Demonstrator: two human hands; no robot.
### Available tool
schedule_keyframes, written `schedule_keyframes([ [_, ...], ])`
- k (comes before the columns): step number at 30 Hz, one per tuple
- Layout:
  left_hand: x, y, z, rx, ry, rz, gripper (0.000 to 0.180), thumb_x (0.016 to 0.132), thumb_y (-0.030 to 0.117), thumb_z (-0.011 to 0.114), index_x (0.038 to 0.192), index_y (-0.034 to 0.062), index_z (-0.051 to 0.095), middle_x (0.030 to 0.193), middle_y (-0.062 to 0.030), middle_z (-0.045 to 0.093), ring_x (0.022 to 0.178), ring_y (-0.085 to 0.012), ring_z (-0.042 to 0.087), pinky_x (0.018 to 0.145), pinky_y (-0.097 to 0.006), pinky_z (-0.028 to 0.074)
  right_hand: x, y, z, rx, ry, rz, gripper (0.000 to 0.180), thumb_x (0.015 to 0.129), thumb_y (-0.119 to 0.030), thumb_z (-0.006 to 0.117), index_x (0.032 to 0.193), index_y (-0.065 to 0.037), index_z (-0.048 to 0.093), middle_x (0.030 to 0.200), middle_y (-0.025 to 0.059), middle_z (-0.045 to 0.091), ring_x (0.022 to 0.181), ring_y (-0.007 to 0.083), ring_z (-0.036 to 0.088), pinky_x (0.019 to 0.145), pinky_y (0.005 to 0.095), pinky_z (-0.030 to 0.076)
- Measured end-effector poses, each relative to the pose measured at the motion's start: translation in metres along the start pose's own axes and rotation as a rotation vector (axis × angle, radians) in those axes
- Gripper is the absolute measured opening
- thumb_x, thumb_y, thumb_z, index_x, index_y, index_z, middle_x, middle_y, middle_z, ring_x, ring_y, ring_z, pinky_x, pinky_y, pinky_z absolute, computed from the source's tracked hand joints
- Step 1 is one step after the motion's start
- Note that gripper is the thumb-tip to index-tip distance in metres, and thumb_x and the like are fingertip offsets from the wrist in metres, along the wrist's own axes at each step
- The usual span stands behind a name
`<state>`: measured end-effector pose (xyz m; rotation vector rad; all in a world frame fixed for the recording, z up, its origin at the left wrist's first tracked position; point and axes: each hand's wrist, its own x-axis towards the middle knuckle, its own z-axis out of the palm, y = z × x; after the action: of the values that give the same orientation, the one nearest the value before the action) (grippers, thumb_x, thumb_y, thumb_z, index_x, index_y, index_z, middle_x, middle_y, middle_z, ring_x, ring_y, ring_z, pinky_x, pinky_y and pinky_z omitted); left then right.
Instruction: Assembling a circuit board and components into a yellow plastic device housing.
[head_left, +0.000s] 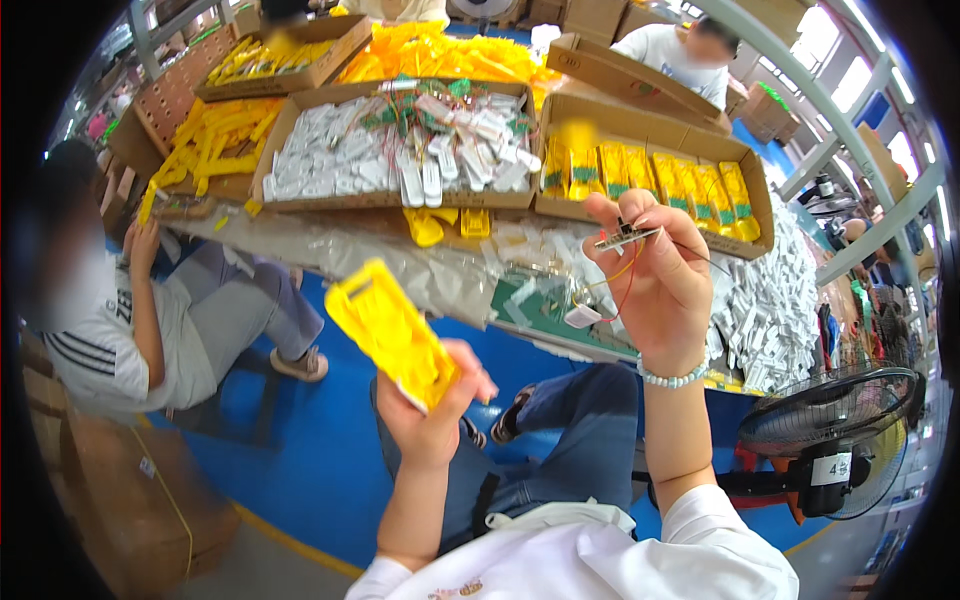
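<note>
in the head view, the left hand (pixel 428 408) is closed around the lower end of a yellow casing (pixel 385 325), which is tilted with its hollow, ribbed side exposed and held in front of the worktable (pixel 345 243). the right hand (pixel 668 265) is partly curled, pinching a small circuit board (pixel 624 238) between thumb and fingertips above the table's near edge. thin red and yellow wires (pixel 630 285) hang from the board, with a small white part (pixel 583 316) near their lower end. behind the right hand, a carton (pixel 764 215) contains yellow casings in rows; to its left, a second carton (pixel 340 202) contains white pieces, with wired green boards lying on top.
</note>
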<state>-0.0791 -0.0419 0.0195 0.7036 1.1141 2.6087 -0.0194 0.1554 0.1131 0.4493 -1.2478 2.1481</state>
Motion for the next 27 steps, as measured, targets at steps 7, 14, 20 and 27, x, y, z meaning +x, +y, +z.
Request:
schedule_keyframes([
  [7, 0.009, 0.001, 0.076, 0.179, -0.136, 0.145, 0.052, 0.076, -0.009, 0.066, 0.12, -0.0013, 0.04, 0.097, -0.0205, 0.063, 0.071, -0.0181, 0.061, 0.061, -0.029, 0.053, -0.078, 0.013, 0.0, 0.023, 0.293, 0.062, 0.017, 0.092, -0.002, 0.053, 0.107, 0.001, 0.059, 0.106, 0.0124, 0.057, 0.093, 0.0195, 0.057, 0.077, 0.0312, 0.049],
  [14, -0.022, -0.022, 0.079, 0.201, -0.155, -0.06, 0.038, 0.083, -0.003, 0.064, 0.115, -0.0008, 0.044, 0.1, -0.0146, 0.064, 0.082, -0.0129, 0.062, 0.074, -0.025, 0.052, -0.122, 0.001, -0.006, -0.096, 0.498, 0.181, 0.015, 0.089, 0.001, 0.055, 0.103, 0.005, 0.059, 0.094, 0.0095, 0.063, 0.077, 0.0154, 0.063, 0.067, 0.0269, 0.051],
  [20, -0.033, -0.026, 0.086, 0.14, -0.158, -0.186, 0.04, 0.08, -0.007, 0.065, 0.114, -0.0004, 0.044, 0.096, -0.0148, 0.065, 0.08, -0.0173, 0.065, 0.068, -0.027, 0.056, -0.143, -0.011, -0.022, -0.352, 0.469, 0.219, 0.011, 0.085, 0.005, 0.059, 0.095, 0.006, 0.063, 0.084, 0.0085, 0.064, 0.072, 0.0139, 0.063, 0.064, 0.023, 0.05],
  [27, -0.039, -0.033, 0.1, 0.133, -0.025, -0.231, 0.057, 0.074, -0.009, 0.066, 0.126, -0.0028, 0.043, 0.089, -0.015, 0.065, 0.078, -0.0195, 0.065, 0.061, -0.031, 0.056, -0.146, -0.015, -0.028, -0.334, 0.508, 0.189, 0.012, 0.085, 0.003, 0.06, 0.095, 0.007, 0.064, 0.078, 0.01, 0.065, 0.065, 0.0141, 0.063, 0.061, 0.0239, 0.051],
])
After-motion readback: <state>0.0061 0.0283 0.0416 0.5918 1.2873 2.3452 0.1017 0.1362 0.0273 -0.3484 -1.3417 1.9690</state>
